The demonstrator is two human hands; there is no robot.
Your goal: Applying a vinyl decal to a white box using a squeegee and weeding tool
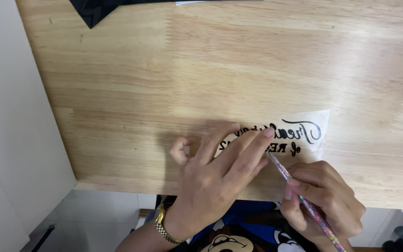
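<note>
A clear film sheet (314, 140) with black script lettering lies flat near the front edge of the wooden table (164, 84). My left hand (215, 179) presses down on the sheet's left part with its fingertips spread. My right hand (325, 198) grips a thin glittery stick tool (299, 196) like a pen. The tool's tip touches the sheet just below my left index finger. Part of the lettering is hidden under my left fingers.
A black sheet (94, 11) pokes over the table's far edge at the upper left. A white panel (10, 140) runs along the table's left side. A gold watch (163, 226) sits on my left wrist.
</note>
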